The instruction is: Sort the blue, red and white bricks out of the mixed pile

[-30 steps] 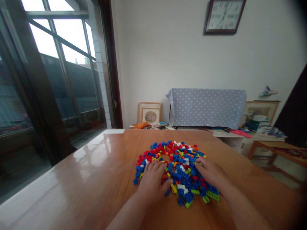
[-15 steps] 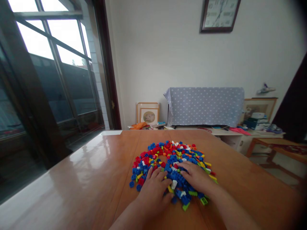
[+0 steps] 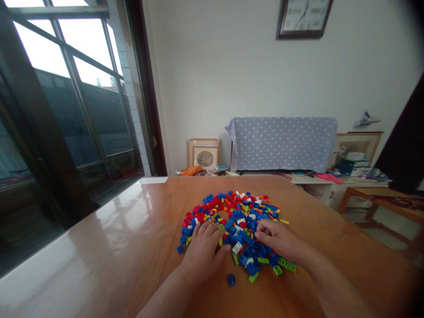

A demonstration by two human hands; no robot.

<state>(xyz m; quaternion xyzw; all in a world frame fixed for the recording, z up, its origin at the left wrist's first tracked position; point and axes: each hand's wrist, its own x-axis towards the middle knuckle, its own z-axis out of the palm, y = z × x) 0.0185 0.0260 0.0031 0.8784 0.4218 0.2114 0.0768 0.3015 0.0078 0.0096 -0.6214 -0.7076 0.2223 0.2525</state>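
A heap of small plastic building bricks [image 3: 243, 238] in blue, red, green, yellow, white and orange lies in a rough ring on the wooden table. My left hand [image 3: 204, 245] rests on the near left side of the heap, its fingers spread over the bricks and its thumb stretched out. On the right side, my right hand [image 3: 278, 238] has its fingers curled in against the thumb; whatever may be inside them is hidden. A round blue piece [image 3: 231, 279] lies apart from the heap, near me. Several green bricks [image 3: 286, 265] sit below my right hand.
The wooden table [image 3: 126, 238] stretches out on both sides of the heap. A white sheet [image 3: 153, 180] lies at its far left edge. Beyond stand a low cabinet and a cloth-covered object [image 3: 285, 143]. A wooden stool [image 3: 380, 198] stands at the right.
My right hand has moved slightly right, and its fingers have curled in. My left hand has shifted a little left. The round blue piece has come away from the heap toward me.
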